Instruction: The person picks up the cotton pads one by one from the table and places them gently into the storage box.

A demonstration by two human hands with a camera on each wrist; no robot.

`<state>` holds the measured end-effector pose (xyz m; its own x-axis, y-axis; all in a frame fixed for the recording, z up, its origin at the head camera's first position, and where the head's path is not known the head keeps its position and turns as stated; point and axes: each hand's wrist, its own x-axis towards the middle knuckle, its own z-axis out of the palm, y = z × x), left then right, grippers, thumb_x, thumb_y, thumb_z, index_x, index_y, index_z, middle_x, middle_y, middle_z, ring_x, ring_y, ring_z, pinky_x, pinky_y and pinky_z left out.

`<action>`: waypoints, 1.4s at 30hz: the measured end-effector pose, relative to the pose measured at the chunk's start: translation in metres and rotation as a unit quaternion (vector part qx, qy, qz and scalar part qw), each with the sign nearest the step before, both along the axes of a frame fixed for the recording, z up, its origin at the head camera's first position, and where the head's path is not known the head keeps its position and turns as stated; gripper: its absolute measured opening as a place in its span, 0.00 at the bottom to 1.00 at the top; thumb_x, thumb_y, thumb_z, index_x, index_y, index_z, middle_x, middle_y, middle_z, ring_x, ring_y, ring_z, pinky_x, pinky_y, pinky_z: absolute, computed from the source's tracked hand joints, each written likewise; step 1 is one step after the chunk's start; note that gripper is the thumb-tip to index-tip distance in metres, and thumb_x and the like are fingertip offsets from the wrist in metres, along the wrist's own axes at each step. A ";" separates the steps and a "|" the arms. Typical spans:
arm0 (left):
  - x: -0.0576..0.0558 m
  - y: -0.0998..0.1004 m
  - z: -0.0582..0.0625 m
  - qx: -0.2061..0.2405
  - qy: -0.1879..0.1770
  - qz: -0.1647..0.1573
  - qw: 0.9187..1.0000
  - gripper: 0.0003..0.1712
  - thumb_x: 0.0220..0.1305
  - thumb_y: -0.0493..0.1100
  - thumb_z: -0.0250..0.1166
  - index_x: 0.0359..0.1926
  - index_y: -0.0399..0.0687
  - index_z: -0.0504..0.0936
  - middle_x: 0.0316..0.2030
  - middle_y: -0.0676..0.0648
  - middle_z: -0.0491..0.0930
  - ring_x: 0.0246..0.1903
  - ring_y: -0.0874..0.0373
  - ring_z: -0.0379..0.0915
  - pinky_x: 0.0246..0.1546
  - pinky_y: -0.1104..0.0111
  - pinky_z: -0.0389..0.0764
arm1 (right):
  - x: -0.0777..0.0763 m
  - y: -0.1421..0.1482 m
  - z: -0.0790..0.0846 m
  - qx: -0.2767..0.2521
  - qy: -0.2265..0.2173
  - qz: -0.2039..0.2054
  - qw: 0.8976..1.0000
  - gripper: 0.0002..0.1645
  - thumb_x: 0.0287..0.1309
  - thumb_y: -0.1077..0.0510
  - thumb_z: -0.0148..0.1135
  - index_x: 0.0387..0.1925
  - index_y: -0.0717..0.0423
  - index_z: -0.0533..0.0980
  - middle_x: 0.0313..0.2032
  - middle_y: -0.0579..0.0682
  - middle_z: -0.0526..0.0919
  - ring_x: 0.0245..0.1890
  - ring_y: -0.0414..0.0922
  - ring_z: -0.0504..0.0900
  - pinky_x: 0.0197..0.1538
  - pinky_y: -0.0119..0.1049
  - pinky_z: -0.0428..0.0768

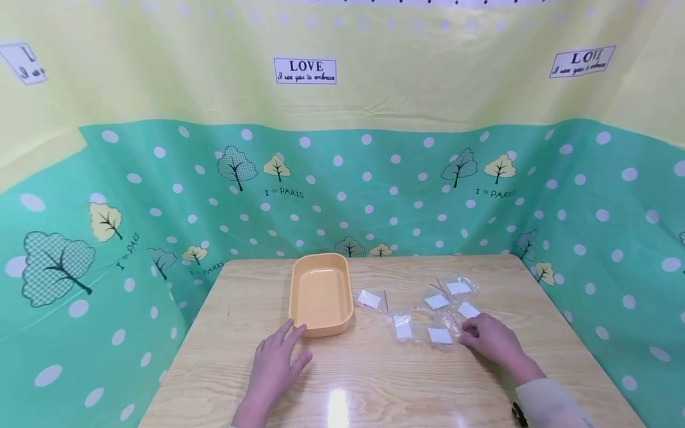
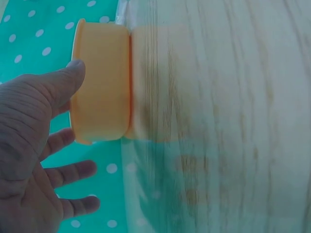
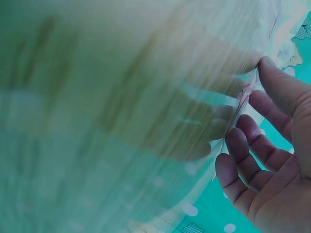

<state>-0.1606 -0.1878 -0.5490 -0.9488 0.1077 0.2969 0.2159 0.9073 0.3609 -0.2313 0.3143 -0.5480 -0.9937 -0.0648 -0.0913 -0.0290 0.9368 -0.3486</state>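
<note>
Several small clear zip bags, each with a white card or slip inside, lie on the right half of the table. My right hand (image 1: pixel 493 340) is down at the nearest ones, its fingertips touching the table at the edge of a clear bag (image 1: pixel 440 336). In the right wrist view the thumb and fingers (image 3: pixel 238 141) stand apart, and no bag shows clearly between them. An orange rectangular tray (image 1: pixel 322 291) sits left of the bags. My left hand (image 1: pixel 275 364) is at its near left corner, fingers spread. In the left wrist view, the thumb (image 2: pixel 68 80) lies at the tray's rim.
The wooden table (image 1: pixel 342 380) has a glossy surface that reflects light and the hands. A polka-dot cloth (image 1: pixel 369 196) hangs along the back and both sides. One bag (image 1: pixel 370 299) lies close to the tray's right side; another (image 1: pixel 458 287) lies farthest back.
</note>
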 end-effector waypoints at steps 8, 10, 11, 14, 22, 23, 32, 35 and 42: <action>0.000 -0.001 0.001 -0.002 -0.003 0.000 1.000 0.37 0.67 0.57 0.75 0.74 0.56 0.77 0.77 0.39 0.70 0.68 0.32 0.75 0.67 0.29 0.72 | -0.001 -0.004 0.000 0.010 0.009 -0.005 1.000 0.12 0.64 0.51 0.76 0.45 0.54 0.89 0.42 0.53 0.88 0.44 0.54 0.87 0.50 0.59 0.87; 0.000 -0.001 0.001 0.000 -0.014 0.001 1.000 0.37 0.68 0.57 0.75 0.74 0.56 0.76 0.78 0.39 0.70 0.69 0.32 0.74 0.68 0.29 0.72 | -0.001 -0.004 -0.001 0.014 0.016 -0.002 1.000 0.11 0.64 0.53 0.76 0.44 0.54 0.90 0.42 0.53 0.88 0.44 0.54 0.88 0.49 0.59 0.88; 0.000 -0.001 0.001 0.002 -0.019 0.001 1.000 0.37 0.68 0.56 0.74 0.74 0.56 0.76 0.78 0.39 0.69 0.69 0.32 0.74 0.68 0.29 0.72 | -0.001 -0.004 -0.001 0.015 0.019 -0.001 1.000 0.10 0.64 0.53 0.76 0.44 0.54 0.90 0.42 0.53 0.89 0.44 0.54 0.88 0.49 0.58 0.88; -0.001 0.000 0.002 0.007 -0.033 0.000 0.999 0.37 0.69 0.57 0.74 0.75 0.57 0.75 0.79 0.40 0.68 0.70 0.31 0.73 0.69 0.29 0.70 | -0.001 -0.004 -0.001 0.015 0.023 -0.003 1.000 0.10 0.65 0.54 0.75 0.44 0.54 0.90 0.41 0.53 0.89 0.43 0.54 0.88 0.48 0.58 0.88; -0.001 -0.001 0.001 0.018 -0.046 0.002 0.999 0.39 0.69 0.58 0.73 0.76 0.57 0.74 0.80 0.40 0.66 0.71 0.31 0.72 0.70 0.29 0.69 | 0.003 -0.006 0.002 -0.030 0.031 -0.028 0.999 0.08 0.68 0.55 0.71 0.43 0.56 0.88 0.40 0.52 0.91 0.42 0.53 0.88 0.47 0.56 0.88; -0.001 -0.001 0.001 0.018 -0.047 0.002 0.999 0.38 0.69 0.58 0.73 0.76 0.57 0.74 0.80 0.40 0.66 0.71 0.31 0.72 0.70 0.29 0.70 | 0.004 -0.006 0.002 -0.042 0.032 -0.032 0.998 0.08 0.69 0.56 0.70 0.44 0.56 0.87 0.41 0.52 0.91 0.42 0.52 0.88 0.48 0.56 0.88; 0.000 0.000 0.001 0.025 -0.041 0.000 0.999 0.38 0.68 0.56 0.74 0.75 0.55 0.75 0.79 0.39 0.67 0.68 0.28 0.74 0.66 0.29 0.74 | 0.002 -0.003 0.005 -0.143 0.032 -0.062 0.987 0.19 0.74 0.58 0.63 0.60 0.64 0.80 0.45 0.57 0.87 0.44 0.50 0.84 0.46 0.45 0.88; 0.000 0.000 0.001 0.029 -0.047 0.001 0.998 0.39 0.68 0.56 0.74 0.76 0.55 0.75 0.80 0.39 0.66 0.68 0.28 0.74 0.66 0.29 0.74 | 0.003 -0.002 0.009 -0.167 0.023 -0.069 0.983 0.22 0.74 0.57 0.63 0.62 0.65 0.78 0.45 0.57 0.86 0.45 0.50 0.83 0.44 0.39 0.85; 0.001 0.001 0.001 0.033 -0.049 0.003 0.998 0.39 0.68 0.56 0.74 0.76 0.56 0.74 0.80 0.40 0.65 0.68 0.28 0.74 0.65 0.29 0.75 | 0.004 -0.005 0.013 -0.202 -0.006 -0.089 0.975 0.22 0.77 0.55 0.61 0.63 0.66 0.80 0.54 0.65 0.86 0.50 0.55 0.84 0.47 0.42 0.87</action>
